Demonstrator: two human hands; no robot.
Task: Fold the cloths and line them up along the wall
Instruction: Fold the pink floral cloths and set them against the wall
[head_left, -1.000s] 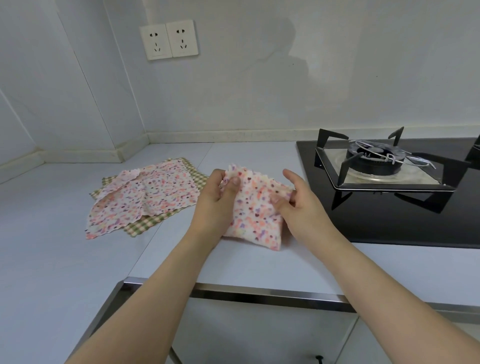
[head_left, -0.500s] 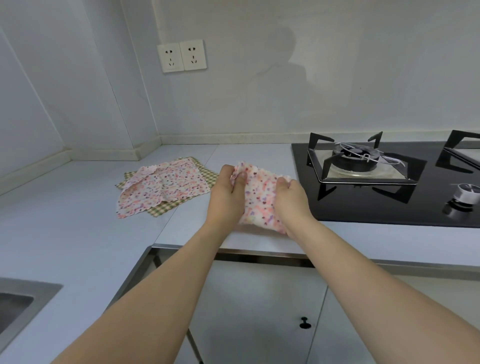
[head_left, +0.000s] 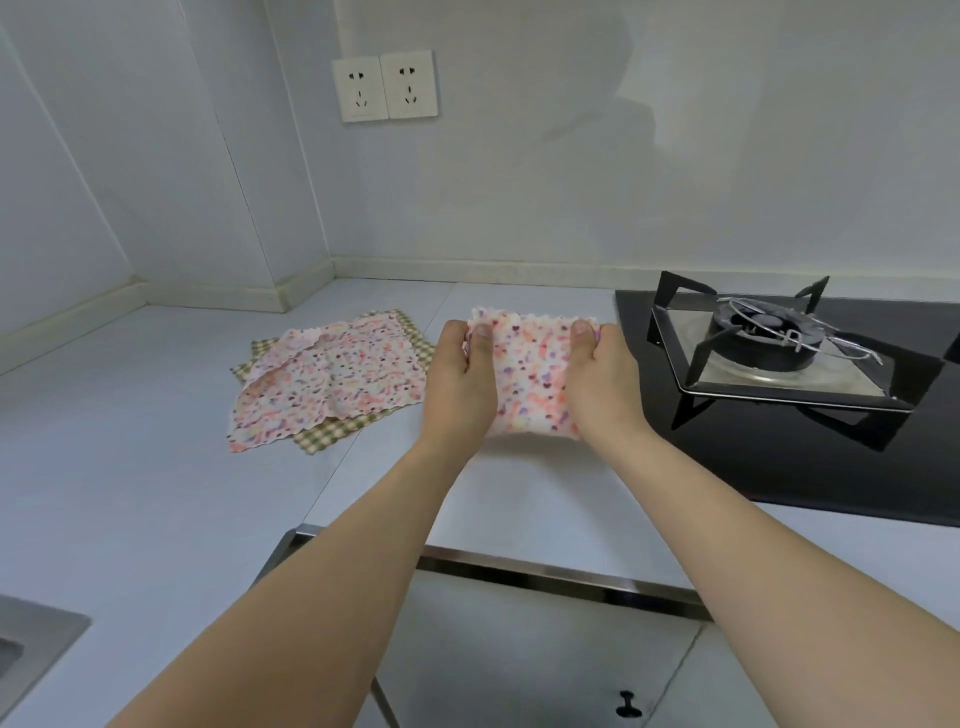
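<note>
Left hand (head_left: 457, 379) and right hand (head_left: 605, 382) pinch the folded floral cloth (head_left: 530, 374) at its far corners, fingers curled round it. Soft, light, floppy: grip edges. At ten o'clock, unfolded cloths (head_left: 332, 371) wait on the surface (head_left: 130, 441).

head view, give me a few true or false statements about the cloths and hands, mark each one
1. Both hands hold the folded floral cloth. True: the left hand and the right hand grip its two sides, thumbs on top.
2. The held cloth lies against the back wall. False: it is out on the counter, apart from the wall.
3. A second floral cloth lies on top of a green checked cloth. True.
4. The pile of cloths sits on the gas stove. False: it lies left of the hands; the stove is on the right.
5. The second floral cloth is neatly folded. False: it lies spread out and rumpled.
</note>
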